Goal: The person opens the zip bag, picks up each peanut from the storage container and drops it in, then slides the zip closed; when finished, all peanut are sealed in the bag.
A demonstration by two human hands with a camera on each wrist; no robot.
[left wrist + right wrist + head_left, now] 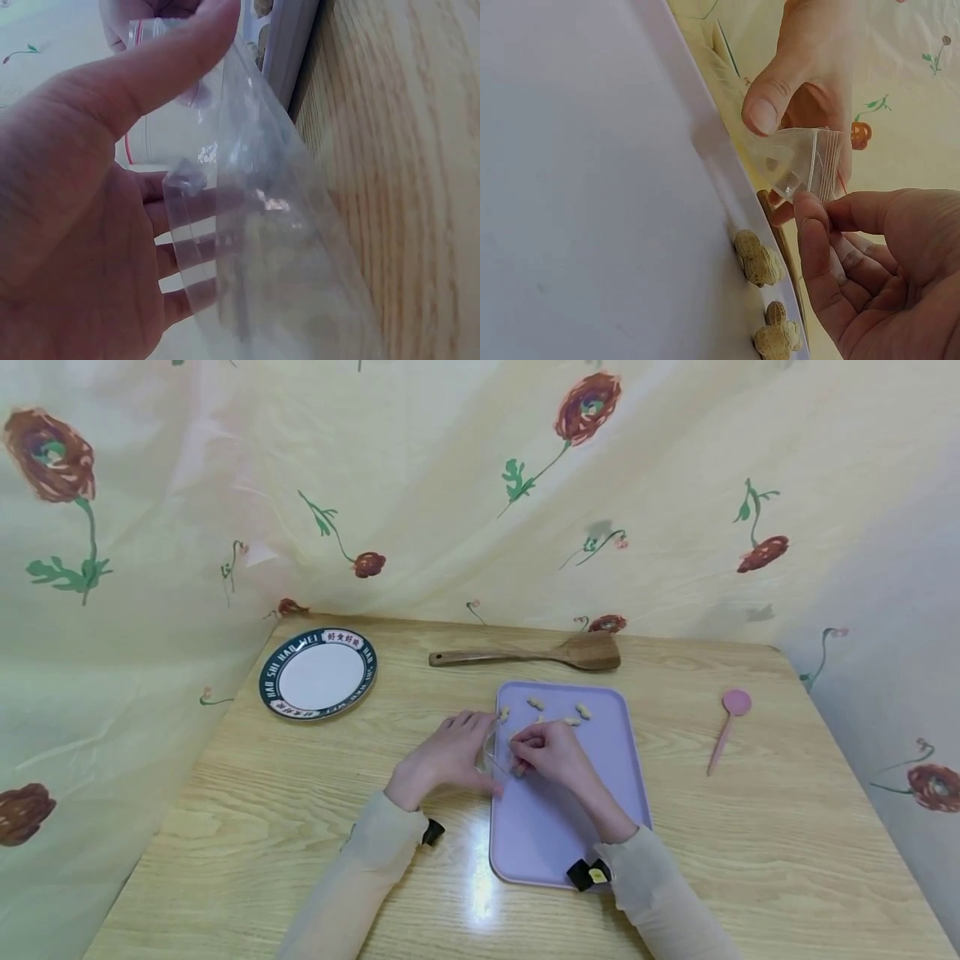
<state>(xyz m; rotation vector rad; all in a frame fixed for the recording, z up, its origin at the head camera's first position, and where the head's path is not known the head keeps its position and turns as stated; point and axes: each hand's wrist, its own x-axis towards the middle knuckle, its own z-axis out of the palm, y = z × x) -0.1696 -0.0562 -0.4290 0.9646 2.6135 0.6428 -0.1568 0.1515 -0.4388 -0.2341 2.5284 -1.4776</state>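
A clear zip-lock bag (277,255) with a red line along its seal hangs between both hands over the left edge of the lilac tray (555,835). My left hand (450,752) holds it between the thumb and the spread fingers, which show through the plastic in the left wrist view. The right hand (555,752) pinches a corner at the seal end with thumb and index finger (817,259). Several unshelled peanuts (582,711) lie on the far part of the tray, and two peanuts (761,262) show near its rim in the right wrist view.
Behind the tray lies a wooden spatula (525,655). A dark-rimmed plate (318,674) stands at the back left of the wooden table (285,793), and a pink spoon (727,718) lies to the right. Floral curtain (420,485) hangs around the back and sides.
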